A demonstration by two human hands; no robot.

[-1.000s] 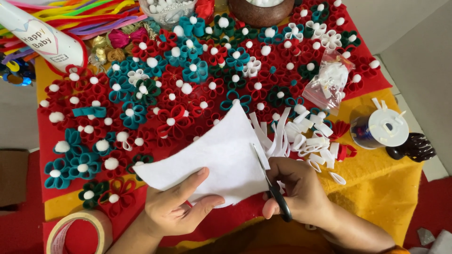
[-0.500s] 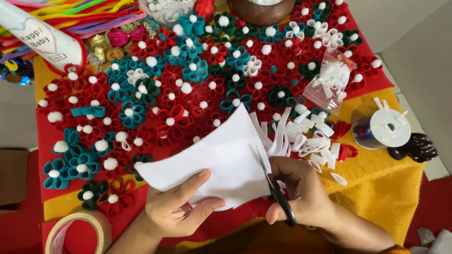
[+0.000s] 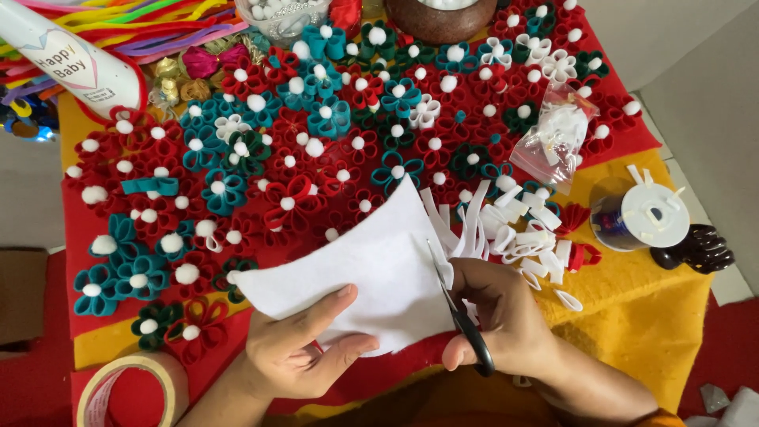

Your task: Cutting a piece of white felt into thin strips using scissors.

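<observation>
Since half a second ago, the black-handled scissors (image 3: 461, 316) have hardly shifted; the right hand (image 3: 506, 320) remains closed through their loops, and the blades stay on the right edge of the white felt sheet (image 3: 371, 273), pointing toward eleven o'clock. Whether the blades are parted or together is hard to tell at this size.

Largest in view is the table covered in yellow and red cloth (image 3: 648, 316), which fills most of the scene. Spread over its upper half, from nine o'clock round to one o'clock, lies a dense field of red, teal, dark green and white looped felt flowers with white pompom centres (image 3: 292, 194).

Next in size, the white felt sheet sits just below the centre, its point aimed at twelve o'clock. The left hand (image 3: 296, 352) pinches its lower edge at about seven o'clock, thumb on top and fingers curled beneath. At the sheet's two o'clock side, a fringe of cut white felt strips (image 3: 514, 229) fans out, touching the flowers.

At ten o'clock a white cone-shaped party hat with a red rim (image 3: 67, 63) lies tilted, beside a bundle of multicoloured pipe cleaners (image 3: 142, 20) at eleven o'clock. At seven o'clock a roll of beige tape (image 3: 130, 387) rests on the red cloth. At three o'clock stands a dark spool with a white top (image 3: 644, 217), with a small glossy black hand-shaped figure (image 3: 700, 249) just beside it. A clear plastic bag of white pieces (image 3: 557, 134) lies at two o'clock.
</observation>
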